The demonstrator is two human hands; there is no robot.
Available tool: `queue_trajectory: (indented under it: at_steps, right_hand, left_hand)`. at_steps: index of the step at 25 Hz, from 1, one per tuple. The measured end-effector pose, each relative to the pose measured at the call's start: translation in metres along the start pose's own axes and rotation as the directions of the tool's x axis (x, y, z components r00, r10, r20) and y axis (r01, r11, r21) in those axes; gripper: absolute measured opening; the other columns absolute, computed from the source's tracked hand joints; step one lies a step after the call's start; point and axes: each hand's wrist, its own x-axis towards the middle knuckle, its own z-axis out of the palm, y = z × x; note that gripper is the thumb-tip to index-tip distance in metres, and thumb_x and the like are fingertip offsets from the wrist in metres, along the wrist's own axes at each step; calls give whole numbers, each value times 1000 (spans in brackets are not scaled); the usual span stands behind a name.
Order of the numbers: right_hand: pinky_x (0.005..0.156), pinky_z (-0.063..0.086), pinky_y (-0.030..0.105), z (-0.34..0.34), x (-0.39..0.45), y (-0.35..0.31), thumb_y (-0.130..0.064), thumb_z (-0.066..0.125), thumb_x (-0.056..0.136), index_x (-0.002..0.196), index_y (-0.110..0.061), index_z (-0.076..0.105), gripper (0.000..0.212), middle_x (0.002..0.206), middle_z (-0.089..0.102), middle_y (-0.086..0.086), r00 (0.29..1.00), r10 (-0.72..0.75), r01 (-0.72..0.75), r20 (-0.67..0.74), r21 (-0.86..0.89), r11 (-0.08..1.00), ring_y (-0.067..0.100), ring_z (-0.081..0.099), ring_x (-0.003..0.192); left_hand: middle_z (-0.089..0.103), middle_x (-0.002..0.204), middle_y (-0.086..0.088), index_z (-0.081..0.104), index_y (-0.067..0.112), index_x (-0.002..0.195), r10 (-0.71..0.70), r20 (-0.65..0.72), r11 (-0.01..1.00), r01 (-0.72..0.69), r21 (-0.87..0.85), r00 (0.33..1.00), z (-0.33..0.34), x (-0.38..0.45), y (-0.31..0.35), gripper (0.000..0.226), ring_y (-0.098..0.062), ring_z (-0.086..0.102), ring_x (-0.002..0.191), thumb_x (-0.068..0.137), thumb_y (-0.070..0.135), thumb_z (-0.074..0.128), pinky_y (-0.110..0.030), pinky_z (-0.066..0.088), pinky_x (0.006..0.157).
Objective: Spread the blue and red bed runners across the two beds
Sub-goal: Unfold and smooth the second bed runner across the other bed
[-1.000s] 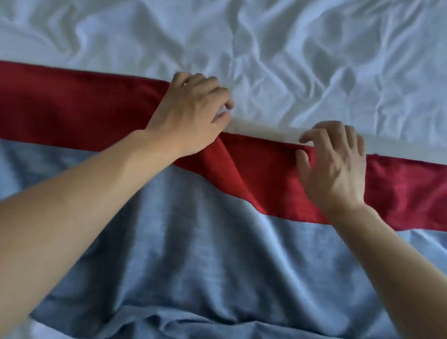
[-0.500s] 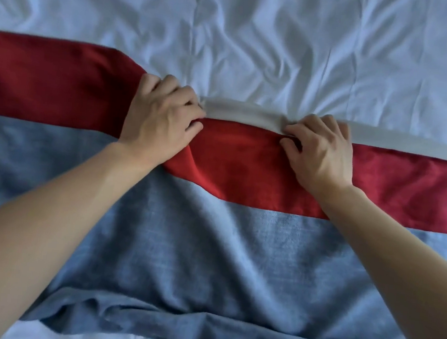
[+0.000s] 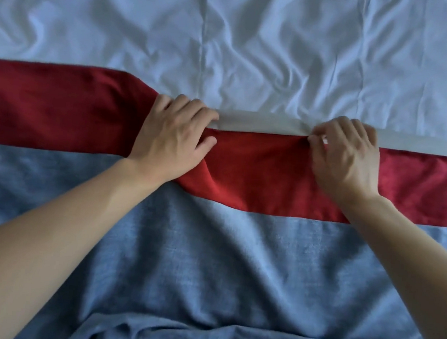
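Both my arms come in from the bottom corners of the frame and reach up toward the middle, forearms bare, palms facing down. My left hand [image 3: 175, 134] sits at centre-left with the knuckles up and the fingers curled over the top edge of the red bed runner [image 3: 260, 173], thumb tucked in on the right side, so that grip is closed round a bunch of the red cloth. My right hand [image 3: 347, 156] is at centre-right, fingers bent tight, pinching the same top edge right where it meets the pale folded strip [image 3: 262, 124] of lining that shows along it.

The red runner goes straight across the frame from the left edge to the right edge as a band. Left of my left hand it lies wider and flat; between my hands it's a bit puckered, with a crease running down from under my left palm. The blue bed runner [image 3: 221, 264] fills the lower half of the frame, touching the red one's lower edge, with rumpled folds near the bottom. Above it all, the white bed sheet [image 3: 229, 38] takes up the top of the frame, pretty wrinkled.
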Motion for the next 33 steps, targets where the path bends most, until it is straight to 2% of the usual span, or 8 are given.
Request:
queue_trajectory:
  at_steps: [3,6,14,17,19,26,29,33]
  right_hand:
    - [92,35,42,-3,14,5,-17,52,96,94,-8,59,12,85,66,12,993,110,-109,-38,27,994,35,58,83]
    - [93,33,43,3,28,19,-17,47,98,96,-5,58,16,82,65,13,988,148,-148,-36,5,989,36,58,81]
    - [96,37,43,-3,31,60,-37,59,95,104,-13,64,26,88,66,3,994,63,-68,92,52,996,29,60,90]
    - [90,39,44,-12,16,91,-32,61,96,88,-12,70,24,81,65,6,998,-22,23,60,-15,1000,33,59,84]
    - [89,37,43,-10,30,108,-33,56,98,82,-13,72,31,79,66,7,998,31,-27,59,-57,998,34,58,83]
    - [91,36,43,-6,22,153,-33,51,98,96,-15,72,28,94,67,8,994,94,-92,51,-35,995,34,57,94]
    - [95,36,43,-24,-3,202,-31,56,95,105,-14,69,24,102,65,9,980,196,-198,41,31,980,34,57,100]
    - [95,38,43,-48,-53,252,-19,62,86,104,-11,63,20,110,63,7,988,154,-153,-27,51,987,31,56,102]
  left_hand:
    - [65,106,2,65,19,113,-22,48,1000,23,-12,999,-2,-5,-1,33,-24,58,96,91,42,57,-40,39,83]
    - [65,90,0,67,18,95,-51,18,998,51,-33,999,-2,11,0,19,-26,59,86,90,34,60,-41,38,78]
    - [68,76,1,67,21,76,-307,-15,942,302,-144,952,-10,57,0,16,-27,61,77,87,32,61,-39,35,79]
    - [69,78,0,67,21,76,-339,-22,929,331,-165,941,-12,69,-5,18,-28,64,76,86,34,61,-40,40,80]
    - [70,81,-2,67,19,78,-330,-37,932,319,-172,943,-5,90,0,19,-28,64,76,86,34,59,-41,46,80]
    - [66,94,-10,62,20,90,-406,14,914,406,19,914,17,111,26,17,-37,57,93,80,19,49,-47,37,87]
    - [66,96,-5,64,23,94,-264,28,964,265,-36,964,24,151,92,26,-33,57,95,74,19,46,-43,35,88]
    - [65,93,-2,65,21,95,30,50,992,-23,-122,998,41,182,207,18,-28,59,91,84,31,57,-41,35,85]
